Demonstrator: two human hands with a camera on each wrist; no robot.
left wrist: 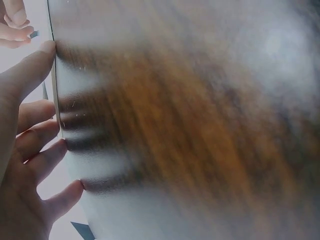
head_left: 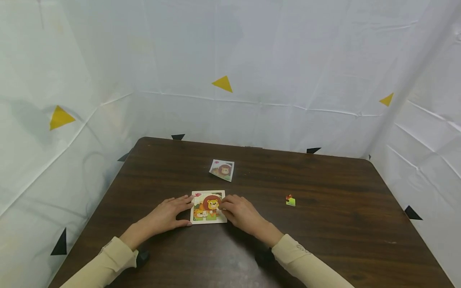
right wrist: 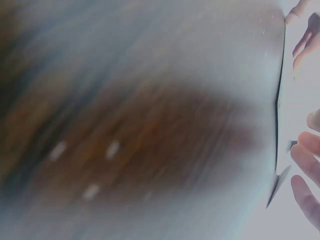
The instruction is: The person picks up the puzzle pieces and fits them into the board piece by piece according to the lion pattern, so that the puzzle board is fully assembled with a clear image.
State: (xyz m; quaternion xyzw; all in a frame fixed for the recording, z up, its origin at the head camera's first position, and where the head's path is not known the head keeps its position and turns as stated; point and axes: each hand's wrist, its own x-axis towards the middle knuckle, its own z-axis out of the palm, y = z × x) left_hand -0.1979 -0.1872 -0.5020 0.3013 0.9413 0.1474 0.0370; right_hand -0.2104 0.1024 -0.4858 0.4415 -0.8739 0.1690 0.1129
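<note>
A small jigsaw puzzle [head_left: 205,219] in a pale frame lies on the table, with a lion and other animals on it. A pale patch without picture shows at its lower right. My left hand [head_left: 169,214] touches the frame's left side, its fingers fairly straight near the upper corner and the thumb near the lower one. Over the puzzle's right side is my right hand [head_left: 242,212], its fingers bent and tips down at the picture; whether they pinch a piece is hidden. Off to the right lies a loose puzzle piece [head_left: 290,201], green and red.
Behind the puzzle lies a paper card [head_left: 222,170] with the same lion picture, one corner lifted. The dark wooden table [head_left: 324,240] has pale sheeting [head_left: 259,60] around its far and side edges. In both wrist views the underside of the table fills most of the picture.
</note>
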